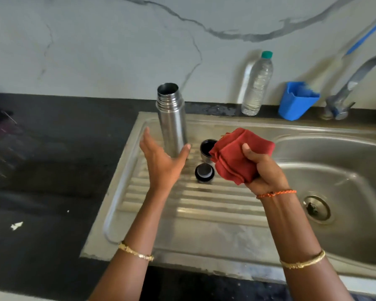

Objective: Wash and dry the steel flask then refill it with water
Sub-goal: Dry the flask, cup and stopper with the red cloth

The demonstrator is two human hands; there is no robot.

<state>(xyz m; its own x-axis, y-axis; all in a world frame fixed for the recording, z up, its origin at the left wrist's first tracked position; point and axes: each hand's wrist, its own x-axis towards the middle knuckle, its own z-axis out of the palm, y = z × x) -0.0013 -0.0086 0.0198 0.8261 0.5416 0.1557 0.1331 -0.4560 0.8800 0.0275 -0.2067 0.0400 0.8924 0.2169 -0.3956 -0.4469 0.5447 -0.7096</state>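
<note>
On drainboard (204, 213): flask (172, 120) base hidden behind spread left hand (161, 161); right hand (263, 168) fingers clutch cloth (237, 157).

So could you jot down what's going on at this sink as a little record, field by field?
flask: steel flask upright on the sink's ribbed drainboard, mouth open, no lid
left hand: left hand open beside the flask's base; contact unclear
right hand: right hand grips a bunched red cloth
lids: cup lid and black stopper on the drainboard
behind: plastic bottle, blue holder, tap
</note>
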